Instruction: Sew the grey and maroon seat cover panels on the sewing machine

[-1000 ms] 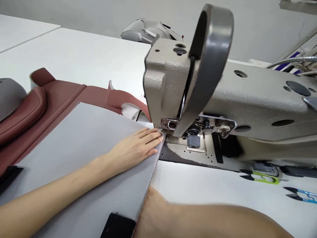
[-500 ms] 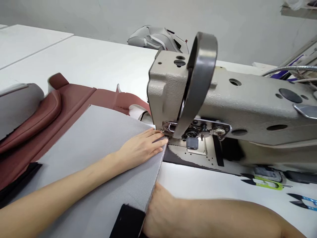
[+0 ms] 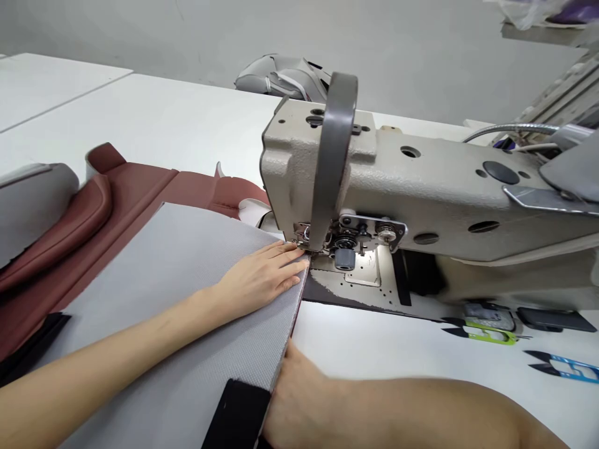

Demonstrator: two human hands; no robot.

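My left hand (image 3: 262,277) lies flat with fingers stretched out on a grey mesh-backed fabric panel (image 3: 173,287), fingertips right by the presser foot of an industrial sewing machine (image 3: 421,193). My right hand (image 3: 292,399) sits at the panel's right edge near the bottom, its fingers tucked under the fabric and hidden. Reddish-brown leather (image 3: 131,187) lies beneath and beyond the grey panel.
A green thread snip (image 3: 486,333) and a blue one (image 3: 566,368) lie on the white table (image 3: 374,349) to the right. A grey cover piece (image 3: 28,199) sits far left, and folded grey upholstery (image 3: 281,78) behind the machine. A black strip (image 3: 238,415) is near my right wrist.
The view shifted slightly; both hands stay in place on the grey panel at the needle.
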